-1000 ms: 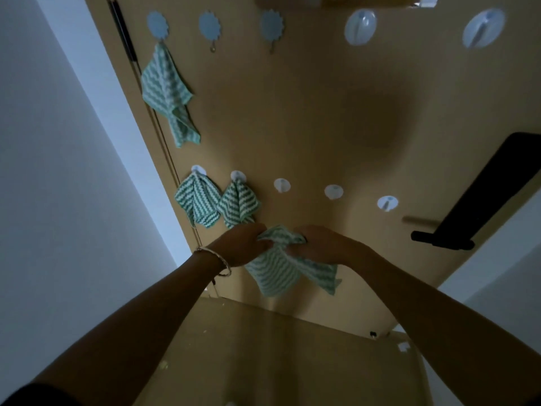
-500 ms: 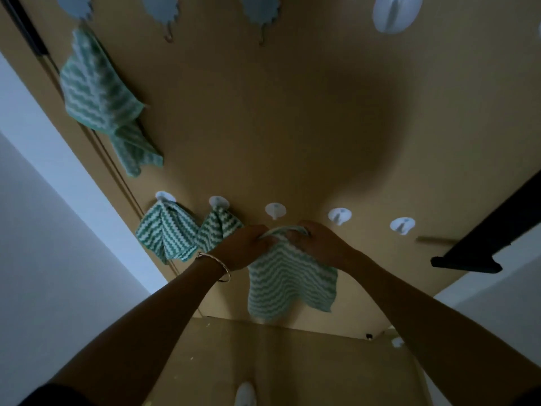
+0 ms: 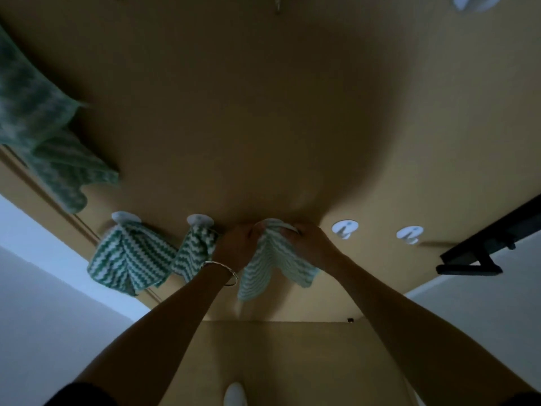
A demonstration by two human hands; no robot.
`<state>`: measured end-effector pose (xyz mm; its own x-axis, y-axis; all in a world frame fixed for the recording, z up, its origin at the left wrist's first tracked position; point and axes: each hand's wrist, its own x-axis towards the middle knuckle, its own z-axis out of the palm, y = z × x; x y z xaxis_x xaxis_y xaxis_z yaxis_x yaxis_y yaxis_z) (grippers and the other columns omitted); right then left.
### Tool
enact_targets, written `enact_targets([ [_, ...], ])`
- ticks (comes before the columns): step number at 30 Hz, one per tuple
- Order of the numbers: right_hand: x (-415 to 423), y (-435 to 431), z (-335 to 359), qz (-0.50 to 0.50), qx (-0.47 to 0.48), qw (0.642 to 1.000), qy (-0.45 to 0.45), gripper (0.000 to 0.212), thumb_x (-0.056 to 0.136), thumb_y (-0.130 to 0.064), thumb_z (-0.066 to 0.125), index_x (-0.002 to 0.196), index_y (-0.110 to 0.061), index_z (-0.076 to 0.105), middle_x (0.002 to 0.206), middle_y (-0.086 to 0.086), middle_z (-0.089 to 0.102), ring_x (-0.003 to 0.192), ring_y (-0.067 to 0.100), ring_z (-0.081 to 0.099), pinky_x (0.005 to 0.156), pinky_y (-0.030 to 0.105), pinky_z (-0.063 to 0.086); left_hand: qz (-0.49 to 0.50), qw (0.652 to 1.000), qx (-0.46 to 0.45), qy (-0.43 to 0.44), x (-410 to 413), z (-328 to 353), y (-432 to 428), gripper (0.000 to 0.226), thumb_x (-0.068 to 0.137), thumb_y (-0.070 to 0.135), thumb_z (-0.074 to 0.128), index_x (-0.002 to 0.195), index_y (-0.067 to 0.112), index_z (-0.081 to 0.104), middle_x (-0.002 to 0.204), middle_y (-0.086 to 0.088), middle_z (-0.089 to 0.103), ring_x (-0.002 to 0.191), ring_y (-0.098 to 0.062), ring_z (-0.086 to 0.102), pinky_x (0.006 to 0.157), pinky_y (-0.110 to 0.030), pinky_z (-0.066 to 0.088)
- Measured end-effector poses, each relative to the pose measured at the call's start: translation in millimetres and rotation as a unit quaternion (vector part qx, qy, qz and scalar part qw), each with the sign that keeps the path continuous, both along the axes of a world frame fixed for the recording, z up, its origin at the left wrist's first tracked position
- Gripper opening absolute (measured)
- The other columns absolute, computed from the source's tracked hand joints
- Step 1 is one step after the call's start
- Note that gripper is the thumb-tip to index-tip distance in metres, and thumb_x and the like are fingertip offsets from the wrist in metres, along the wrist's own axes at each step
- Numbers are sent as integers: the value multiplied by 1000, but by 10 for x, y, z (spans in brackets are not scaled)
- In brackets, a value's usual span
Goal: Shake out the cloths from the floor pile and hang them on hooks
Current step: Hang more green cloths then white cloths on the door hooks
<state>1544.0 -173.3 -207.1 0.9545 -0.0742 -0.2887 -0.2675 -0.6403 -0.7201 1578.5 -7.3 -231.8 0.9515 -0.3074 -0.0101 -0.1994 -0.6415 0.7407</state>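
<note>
green-and-white zigzag cloth [image 3: 272, 265] has come up over the last second. it was bunched between your hands below the lower row of hooks, and now its top edge sits against the tan board [image 3: 263, 127] right at your fingertips, where the third hook of that row showed a moment ago. that hook is now hidden behind fabric and knuckles, so it cannot be told whether the cloth has caught on it. your left hand [image 3: 234, 247] pinches the top edge on one side and your right hand [image 3: 307, 244] pinches it on the other. the rest droops in loose folds below your wrists. right beside your left hand the nearer hung cloth [image 3: 194, 253] is on its hook, with the farther hung cloth [image 3: 131, 259] beyond it. just past your right hand the nearer bare hook [image 3: 345, 228] and the next bare hook [image 3: 409, 233] wait. this looks like the last beat of hanging this piece, so keep both grips until you feel it seat. let go too soon and it will likely slide down the board. the floor pile is out of view.
</note>
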Motion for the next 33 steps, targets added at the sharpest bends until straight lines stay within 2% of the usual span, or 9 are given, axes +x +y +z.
enact_targets([
  [3,22,-25,-18,-25,20,999,18,32,99,-35,46,108,-12,66,99,7,67,92,19,61,83,32,45,-21,999,24,-4,30,-84,-88,42,102,29,33,104,-1,63,103,-22,66,99,-36,59,87,-40,43],
  [7,53,-15,-87,-46,35,997,55,32,100,-37,42,112,-16,64,98,3,64,92,19,58,79,27,40,29,997,62,23,46,-133,-161,40,100,31,35,108,2,60,104,-18,65,99,-33,59,85,-36,44],
  [12,37,114,-319,-61,27,991,115,38,99,-37,39,118,-14,63,119,13,65,109,29,59,92,34,45,-90,996,1,10,110,-453,-58,37,74,16,37,101,2,57,69,-12,69,52,-23,66,41,-22,49],
  [16,-33,279,-475,-71,38,987,137,43,100,-39,35,109,-8,63,111,15,67,99,29,62,88,37,48,-78,995,57,-13,28,-412,-80,35,80,13,39,92,0,70,79,-13,70,62,-24,69,52,-24,52],
  [19,-111,379,-529,-40,4,990,137,39,103,-29,33,116,0,56,114,19,62,101,33,60,85,36,46,32,998,-22,44,-11,-399,-91,33,99,18,34,116,2,57,104,-13,65,96,-29,63,82,-31,49],
  [21,-138,404,-524,-43,-3,990,138,37,103,-26,34,118,1,54,116,19,61,105,33,59,83,34,46,-18,993,-28,112,-48,-495,-93,31,89,11,34,115,1,47,89,-14,68,77,-28,67,65,-28,54],
  [26,-170,355,-443,-28,-49,990,128,34,101,-28,37,119,-3,52,115,16,60,105,32,59,80,33,45,-94,994,46,-29,-53,-677,-79,27,65,9,41,89,3,53,58,-6,60,46,-16,58,36,-16,40],
  [29,-277,360,-410,-27,-66,991,112,30,101,-28,34,116,-8,51,110,16,62,102,34,60,81,35,47,-82,986,99,-102,-184,-677,-100,14,65,0,53,70,4,65,59,-5,57,48,-17,56,44,-19,44],
  [33,-465,441,-448,-16,-37,993,112,30,98,-29,42,120,-10,48,110,16,66,96,35,65,84,44,54,46,995,-66,58,-460,-710,-75,13,99,15,40,100,10,51,85,-2,56,80,-22,58,68,-27,41],
])
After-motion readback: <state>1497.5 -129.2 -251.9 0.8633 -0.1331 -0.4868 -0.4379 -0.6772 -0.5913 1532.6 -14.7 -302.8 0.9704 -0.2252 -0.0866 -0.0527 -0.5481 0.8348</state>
